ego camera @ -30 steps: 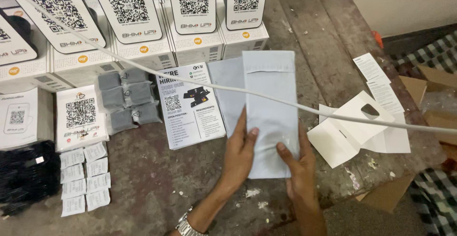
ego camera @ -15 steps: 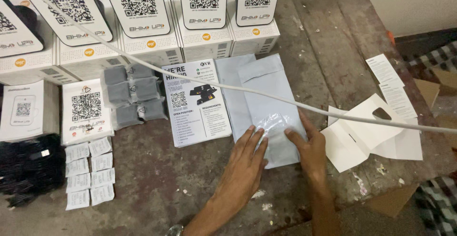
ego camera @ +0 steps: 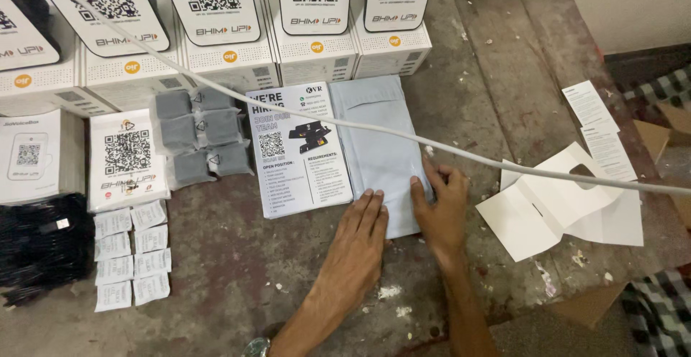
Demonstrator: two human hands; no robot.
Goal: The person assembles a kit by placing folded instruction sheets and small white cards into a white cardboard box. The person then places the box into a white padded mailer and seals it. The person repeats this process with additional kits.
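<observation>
Grey mailer bag (ego camera: 378,148) flat on desk (ego camera: 237,285), just right of printed flyer (ego camera: 299,148). Left hand (ego camera: 360,238) and right hand (ego camera: 440,209) press lower edge, fingers spread, pinching nothing. Bag looks light, soft, slippery; best gripped at bottom corners.

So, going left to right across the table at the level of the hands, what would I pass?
Black cables → small white packets → left hand → right hand on the grey mailing bag → cut white card.
</observation>
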